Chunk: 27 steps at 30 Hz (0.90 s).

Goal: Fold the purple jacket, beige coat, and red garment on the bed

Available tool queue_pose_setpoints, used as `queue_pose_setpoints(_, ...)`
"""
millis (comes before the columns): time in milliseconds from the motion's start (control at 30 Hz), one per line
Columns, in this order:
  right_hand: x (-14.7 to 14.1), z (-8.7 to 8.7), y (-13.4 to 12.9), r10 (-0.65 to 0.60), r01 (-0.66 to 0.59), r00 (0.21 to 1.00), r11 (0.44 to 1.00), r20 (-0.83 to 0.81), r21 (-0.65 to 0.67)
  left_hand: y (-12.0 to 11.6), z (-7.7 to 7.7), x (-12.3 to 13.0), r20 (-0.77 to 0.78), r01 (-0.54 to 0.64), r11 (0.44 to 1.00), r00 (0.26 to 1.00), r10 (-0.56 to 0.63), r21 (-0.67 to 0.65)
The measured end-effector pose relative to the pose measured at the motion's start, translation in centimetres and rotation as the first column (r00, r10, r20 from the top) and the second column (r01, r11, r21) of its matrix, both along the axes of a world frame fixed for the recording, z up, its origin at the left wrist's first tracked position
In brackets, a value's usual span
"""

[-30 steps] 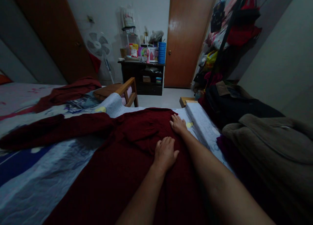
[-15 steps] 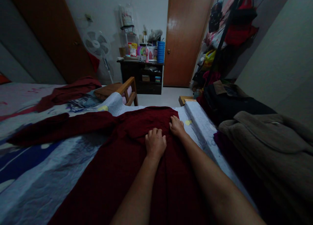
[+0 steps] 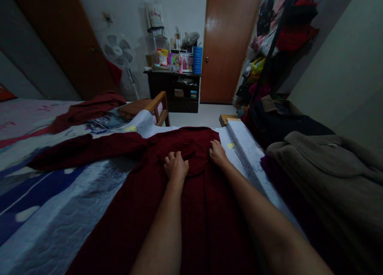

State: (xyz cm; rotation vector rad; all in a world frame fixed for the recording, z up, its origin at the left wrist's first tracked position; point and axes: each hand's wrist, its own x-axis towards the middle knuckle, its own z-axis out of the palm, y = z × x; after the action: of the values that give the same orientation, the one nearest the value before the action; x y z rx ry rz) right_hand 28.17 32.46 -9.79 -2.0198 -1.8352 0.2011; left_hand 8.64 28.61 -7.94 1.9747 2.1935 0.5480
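A dark red long-sleeved garment [image 3: 155,211] lies spread over a light blue quilted bed cover [image 3: 86,215], one sleeve [image 3: 98,150] stretched out to the left. Near its far end, my left hand [image 3: 176,166] rests on the upper part with fingers curled into the cloth, and creases gather around it. At the garment's right edge my right hand [image 3: 218,152] has its fingers bent over the fabric; their tips are partly hidden. A long straight seam runs down the cloth below and between my hands. The near end goes out of view under my forearms.
Folded clothes, among them a grey-brown fleece jacket [image 3: 326,159], are piled along the right. Further off are a wooden chair frame [image 3: 160,107], a standing fan [image 3: 119,51], a dark cabinet [image 3: 176,93] and a brown door [image 3: 229,47]. More clothing [image 3: 89,107] lies at the left.
My left hand has moved left across the garment, away from my right hand. The sleeve's end has shifted to the right, and folds show between the hands. The right hand stays near the edge.
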Motion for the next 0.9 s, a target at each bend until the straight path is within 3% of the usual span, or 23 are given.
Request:
queue_pose_setpoints(133,-1.4,-0.3,-2.4,0.051,-0.050,0.999,0.998,0.016,-0.036,0.5,-0.1,-0.4,0.039,-0.022,1.000,0.999,0.022,0.010)
queue_pose_setpoints(267,-2.5,-1.3,-4.6,0.055,-0.056,0.994,0.998,0.095,0.005,0.8,-0.1,-0.8,0.171,-0.046,0.999,0.984,0.045,0.000)
queue_pose_setpoints(400,-2.7,-1.7,-5.2,0.049,-0.053,0.990,0.998,0.130,0.028,1.4,0.0,-1.0,0.370,-0.109,0.987,0.927,0.059,0.115)
queue_pose_setpoints(467,-2.7,-1.7,-5.1,0.047,-0.052,0.990,0.998,0.134,0.034,2.0,-0.1,-1.1,0.549,-0.180,0.965,0.834,0.046,0.193)
queue_pose_setpoints(533,-2.7,-1.7,-5.0,0.044,-0.049,0.991,0.998,0.129,0.034,2.6,-0.4,-1.3,0.741,-0.276,0.936,0.671,0.026,0.217)
queue_pose_setpoints(633,-2.8,-1.8,-5.0,0.038,-0.042,0.993,0.999,0.113,0.031,3.5,-0.9,-1.6,0.921,-0.413,0.899,0.387,0.033,0.141)
queue_pose_setpoints(700,-2.9,-1.9,-5.0,0.040,-0.044,0.994,0.998,0.106,0.037,3.9,-1.3,-1.9,0.964,-0.486,0.870,0.260,0.055,0.081)
queue_pose_setpoints(900,-1.9,-2.6,-4.5,0.052,-0.044,0.997,0.990,-0.053,0.137,4.2,-2.0,-2.7,0.986,-0.575,0.818,0.136,0.092,0.003)
